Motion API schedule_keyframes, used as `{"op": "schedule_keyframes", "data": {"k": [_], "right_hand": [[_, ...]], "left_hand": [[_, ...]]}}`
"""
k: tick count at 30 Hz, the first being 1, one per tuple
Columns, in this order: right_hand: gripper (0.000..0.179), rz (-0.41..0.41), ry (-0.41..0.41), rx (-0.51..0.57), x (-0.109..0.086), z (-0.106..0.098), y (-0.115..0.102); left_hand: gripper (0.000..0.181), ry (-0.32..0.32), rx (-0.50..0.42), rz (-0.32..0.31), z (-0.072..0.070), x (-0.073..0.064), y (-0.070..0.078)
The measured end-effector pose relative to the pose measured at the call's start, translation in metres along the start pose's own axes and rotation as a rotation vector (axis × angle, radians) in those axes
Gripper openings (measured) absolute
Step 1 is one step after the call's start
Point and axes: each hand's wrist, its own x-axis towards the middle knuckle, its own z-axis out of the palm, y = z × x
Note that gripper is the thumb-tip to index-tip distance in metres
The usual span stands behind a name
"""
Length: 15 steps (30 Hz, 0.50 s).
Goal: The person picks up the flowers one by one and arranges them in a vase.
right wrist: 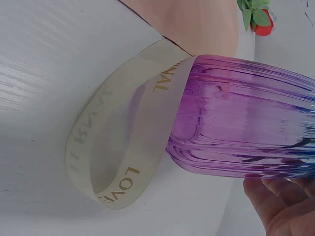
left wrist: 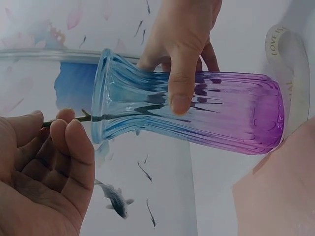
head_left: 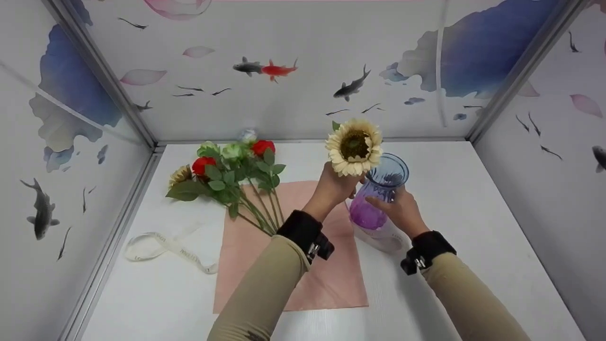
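A cream sunflower [head_left: 354, 146] stands upright over the mouth of a ribbed glass vase [head_left: 367, 210], blue at the top and purple at the base. My left hand [head_left: 333, 185] pinches its green stem [left wrist: 85, 117] just above the rim. In the left wrist view the lower stem runs through the opening and shows inside the glass. My right hand [head_left: 403, 210] grips the side of the vase, thumb across the front. The vase base is beside the pink sheet [head_left: 326, 279], close to a lettered cream ribbon [right wrist: 152, 130].
Left of the hands lie red roses [head_left: 204, 166], green blooms [head_left: 232, 151] and another sunflower [head_left: 180, 176], their stems crossing the pink sheet. Another stretch of ribbon [head_left: 163, 244] lies at the left. Printed walls [head_left: 293, 109] enclose the white table [head_left: 473, 265].
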Motion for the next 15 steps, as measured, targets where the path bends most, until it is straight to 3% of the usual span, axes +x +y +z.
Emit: {"op": "schedule_keyframes", "data": {"k": [6, 10, 15], "right_hand": [[0.093, -0.021, 0.027, -0.017, 0.0, 0.0, 0.001], [0.092, -0.026, 0.034, -0.021, 0.0, 0.0, 0.0], [0.094, -0.016, 0.029, -0.023, 0.001, 0.001, 0.001]], "left_hand": [[0.016, -0.007, -0.002, 0.002, 0.01, 0.0, -0.007], [0.035, 0.061, 0.035, 0.009, 0.015, 0.001, -0.012], [0.052, 0.162, 0.043, -0.037, 0.021, 0.004, -0.018]]}}
